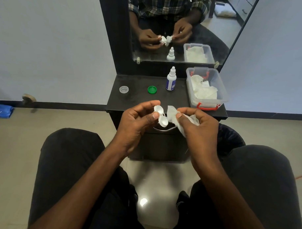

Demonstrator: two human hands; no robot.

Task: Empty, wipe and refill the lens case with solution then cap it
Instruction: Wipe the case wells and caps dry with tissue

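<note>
The left hand [138, 117] pinches the white two-well plastic lens case [160, 116] between thumb and curled fingers, holding it uncapped in the air just in front of the near edge of the black matte surface [141, 83]. The right hand [198, 122] grips a crumpled white tissue [172, 115], its fingers closed round the wad, with the free corner just beside the case.

The step in hand appears to be wiping. Twist a tissue corner into each well in turn; support the case from behind with the thumb so that it does not flex or slip.

On the surface stand the round green screw cap [152, 89], the clear round cap [124, 89] and the white dropper bottle with a blue label [171, 80], all well apart from the hands. The clear plastic box with red latches [223, 93] overhangs near the right edge. Open room lies between the caps and the near edge; set the case down there for refilling.
</note>
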